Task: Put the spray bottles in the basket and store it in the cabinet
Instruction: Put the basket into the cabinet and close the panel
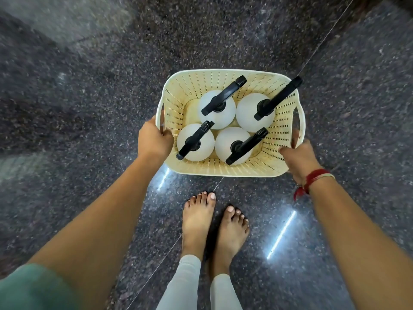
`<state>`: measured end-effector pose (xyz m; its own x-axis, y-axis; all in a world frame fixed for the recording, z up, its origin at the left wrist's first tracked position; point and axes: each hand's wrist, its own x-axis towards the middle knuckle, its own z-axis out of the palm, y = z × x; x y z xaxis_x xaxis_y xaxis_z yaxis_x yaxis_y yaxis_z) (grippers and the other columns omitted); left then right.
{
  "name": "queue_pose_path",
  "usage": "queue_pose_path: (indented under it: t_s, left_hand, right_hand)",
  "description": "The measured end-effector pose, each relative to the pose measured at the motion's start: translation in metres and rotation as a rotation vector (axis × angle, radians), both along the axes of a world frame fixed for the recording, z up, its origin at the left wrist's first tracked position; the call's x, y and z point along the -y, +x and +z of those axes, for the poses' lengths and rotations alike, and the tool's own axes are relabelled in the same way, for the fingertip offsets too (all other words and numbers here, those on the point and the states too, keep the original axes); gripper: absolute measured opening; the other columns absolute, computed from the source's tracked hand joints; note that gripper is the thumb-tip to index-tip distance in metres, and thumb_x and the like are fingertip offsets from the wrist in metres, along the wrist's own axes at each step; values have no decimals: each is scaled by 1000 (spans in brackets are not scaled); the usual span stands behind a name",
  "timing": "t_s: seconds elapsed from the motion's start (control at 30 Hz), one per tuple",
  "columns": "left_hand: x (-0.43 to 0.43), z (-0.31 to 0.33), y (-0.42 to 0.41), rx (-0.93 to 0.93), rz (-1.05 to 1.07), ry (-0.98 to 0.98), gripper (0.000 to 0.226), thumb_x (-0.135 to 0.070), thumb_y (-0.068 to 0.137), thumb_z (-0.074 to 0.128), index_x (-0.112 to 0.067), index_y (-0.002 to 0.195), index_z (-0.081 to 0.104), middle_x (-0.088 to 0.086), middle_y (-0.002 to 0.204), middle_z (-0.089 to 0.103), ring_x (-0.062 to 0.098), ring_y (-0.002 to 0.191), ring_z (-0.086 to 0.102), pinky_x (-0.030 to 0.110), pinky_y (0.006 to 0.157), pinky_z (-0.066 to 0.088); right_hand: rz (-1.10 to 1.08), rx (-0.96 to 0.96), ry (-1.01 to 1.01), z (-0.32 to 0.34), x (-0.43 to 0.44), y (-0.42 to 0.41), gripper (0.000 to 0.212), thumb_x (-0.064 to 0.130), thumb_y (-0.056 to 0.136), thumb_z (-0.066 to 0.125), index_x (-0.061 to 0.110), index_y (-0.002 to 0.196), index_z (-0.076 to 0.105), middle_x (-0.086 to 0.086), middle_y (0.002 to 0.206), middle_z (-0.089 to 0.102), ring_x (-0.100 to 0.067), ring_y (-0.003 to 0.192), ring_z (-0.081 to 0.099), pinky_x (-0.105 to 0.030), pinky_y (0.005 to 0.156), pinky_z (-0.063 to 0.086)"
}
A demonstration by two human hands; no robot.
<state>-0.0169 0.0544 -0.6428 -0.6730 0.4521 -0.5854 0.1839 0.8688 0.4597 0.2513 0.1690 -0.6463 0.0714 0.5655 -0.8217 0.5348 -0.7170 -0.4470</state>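
Nearest the camera, a green sleeve (pixel 33 287) at the lower left corner and pale grey trouser legs (pixel 190 283) ending in two bare feet (pixel 214 229), planted side by side on a dark speckled polished stone floor (pixel 78 108) streaked with bright light reflections.

Further out, two bare forearms reaching forward, the right wrist wrapped in a red thread band (pixel 312 179) with a loose tail.

Left hand (pixel 154 142) closed over the left rim of a cream perforated plastic basket (pixel 223 170), just below its slotted side handle, fingers curled onto the edge. Right hand (pixel 299 157) clamped on the near right corner, thumb lying along the inside wall, fingers around the right handle.

Inside the basket, four white round-bodied spray bottles with black trigger heads, standing upright and packed two by two, bodies touching: near-left bottle (pixel 195 143), near-right bottle (pixel 233 145), far-left bottle (pixel 216 108), far-right bottle (pixel 254 113). All four nozzles angled toward the far right, the far-right one jutting past the basket's far right rim.

Whether basket rests on the floor or hangs above it: cannot tell.
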Motion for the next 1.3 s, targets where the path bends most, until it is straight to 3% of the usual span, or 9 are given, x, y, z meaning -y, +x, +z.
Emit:
queue_pose_path:
  t_s: [0.23, 0.5, 0.67, 0.77, 0.83, 0.9, 1.03, 1.2, 1.3]
  left_hand:
    - [-15, 18, -1, -75, -86, 7, 31, 1, 86, 46, -8, 109, 65, 11, 96, 68, 28, 86, 62, 35, 75, 52]
    - [-29, 92, 8, -77, -195, 14, 18, 0, 86, 52, -13, 90, 64, 1, 71, 61, 25, 72, 58, 31, 65, 49]
    - [-61, 188, 24, -93, -289, 54, 20, 0, 86, 55, -18, 80, 54, -9, 59, 53, 12, 56, 53, 18, 48, 36]
    - [-79, 261, 35, -79, -388, 45, 11, 1, 86, 55, -8, 81, 59, 1, 61, 55, 28, 64, 57, 24, 49, 37]
    - [-93, 310, 41, -75, -449, 18, 11, 0, 86, 57, 3, 92, 65, 14, 73, 60, 36, 76, 62, 31, 61, 43]
    - [-112, 346, 42, -77, -474, 19, 18, 1, 85, 56, 6, 99, 66, 25, 86, 65, 41, 88, 65, 38, 70, 46]
    - [-159, 394, 42, -50, -489, 83, 20, 1, 82, 52, 0, 98, 65, 16, 83, 61, 28, 77, 56, 33, 68, 42]
    - [-215, 407, 60, -92, -636, 122, 14, 3, 80, 49, -4, 86, 59, 8, 73, 56, 26, 73, 53, 28, 60, 37]
    - [-248, 395, 85, -133, -726, 147, 14, 2, 81, 50, -8, 86, 58, 6, 77, 56, 25, 73, 51, 31, 65, 36]
  right_hand:
    - [-18, -5, 17, 15, 1, 2, 43, -12, 89, 46, 2, 129, 51, -18, 124, 61, -33, 112, 59, -48, 94, 50]
    - [-73, -16, 63, 94, 16, 30, 40, -14, 88, 44, 0, 124, 56, -20, 119, 64, -34, 113, 59, -47, 99, 48]
    - [-128, -12, 60, 196, 13, 52, 41, -15, 87, 44, 6, 119, 59, -2, 97, 63, -22, 95, 60, -28, 77, 49]
    - [-112, -36, 65, 274, 8, 63, 43, -17, 83, 40, 5, 115, 59, -4, 91, 65, -21, 87, 62, -11, 57, 48]
    - [-140, -20, 89, 325, 1, 69, 44, -18, 81, 39, -4, 118, 58, -19, 100, 67, -31, 92, 64, -17, 59, 53]
    - [-189, -45, 105, 366, -10, 71, 45, -20, 81, 38, -6, 119, 57, -30, 112, 64, -41, 105, 62, -42, 81, 56]
    - [-220, -61, 129, 408, -42, 76, 49, -17, 83, 38, 4, 125, 55, -23, 118, 64, -37, 110, 60, -56, 91, 51]
    - [-309, -118, 120, 403, -79, 90, 44, -7, 89, 40, 26, 113, 55, -7, 105, 64, -27, 98, 62, -38, 60, 56]
    - [-376, -156, 77, 383, -98, 113, 43, -2, 91, 42, 37, 100, 55, -1, 97, 65, -18, 84, 63, -36, 55, 55]
